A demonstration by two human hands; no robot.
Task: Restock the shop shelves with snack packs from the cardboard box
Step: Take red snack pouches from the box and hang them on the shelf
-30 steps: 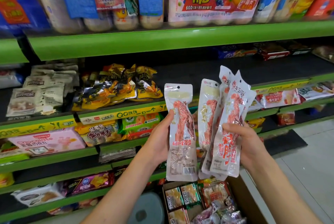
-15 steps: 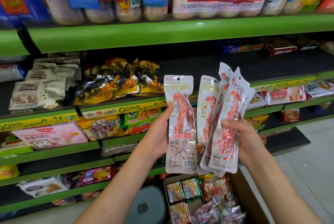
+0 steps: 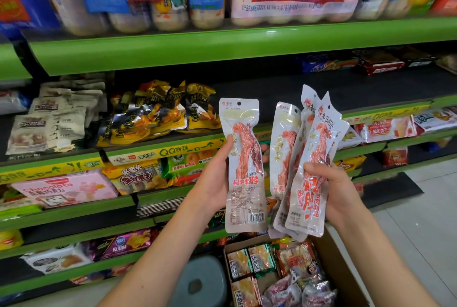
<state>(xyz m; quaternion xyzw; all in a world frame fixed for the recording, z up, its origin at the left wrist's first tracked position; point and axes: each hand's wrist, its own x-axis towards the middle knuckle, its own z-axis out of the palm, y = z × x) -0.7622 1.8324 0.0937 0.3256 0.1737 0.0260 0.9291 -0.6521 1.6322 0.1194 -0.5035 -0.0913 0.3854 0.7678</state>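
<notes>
Left hand point(image 3: 212, 183) gripping one long clear-and-white plastic snack pack point(image 3: 243, 165) upright, right hand point(image 3: 333, 190) clutching a fanned bunch of matching packs point(image 3: 304, 165) just beside it, brown cardboard box point(image 3: 331, 254) of mixed snacks near below, green shop shelves point(image 3: 173, 46) beyond

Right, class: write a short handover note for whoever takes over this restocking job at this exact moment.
Left hand: grips a single meat snack pack, upright.
Right hand: grips a fanned bunch of the same packs.
Cardboard box: on the floor below the hands, other snack packs inside.
Done: packs taken in hand.
Left: put them on a shelf, then empty the box.
</notes>
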